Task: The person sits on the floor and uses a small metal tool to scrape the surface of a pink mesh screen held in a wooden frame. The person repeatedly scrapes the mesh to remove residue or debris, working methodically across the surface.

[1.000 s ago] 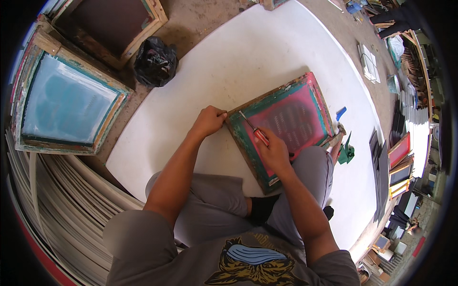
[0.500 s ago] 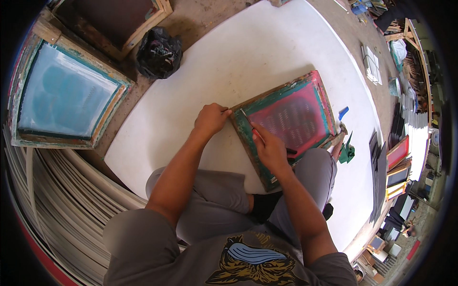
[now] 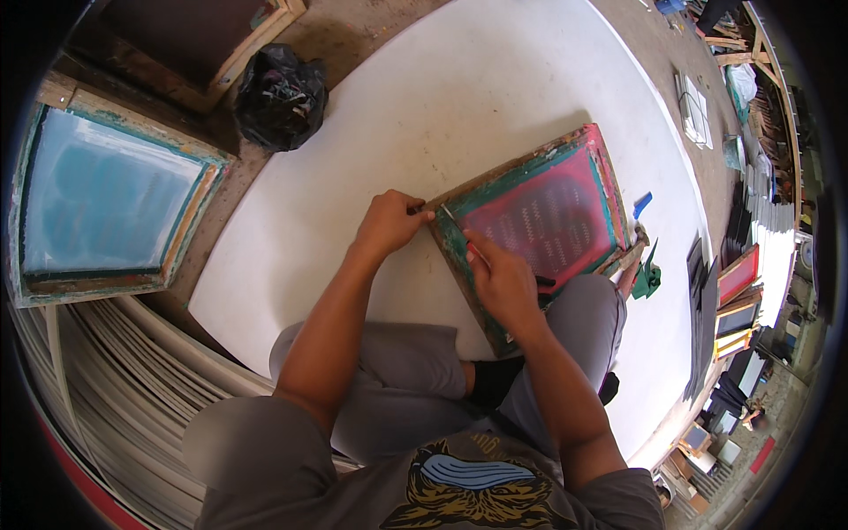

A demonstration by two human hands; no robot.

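Pink-and-teal framed screen (image 3: 534, 216) lies askew on the white panel (image 3: 415, 106), nearer its right edge. Change: right hand (image 3: 508, 278), curled round the screwdriver (image 3: 449, 213), now hides more of its handle; tip stays by the screen's left corner, so probably same spot, tighter control. Left hand (image 3: 391, 221) apart from right, fingertips at that corner, grip unclear. Black bag (image 3: 283, 99) at panel's upper-left edge; blue-white screen (image 3: 110, 208), pale strips (image 3: 132, 380) past its left corner.
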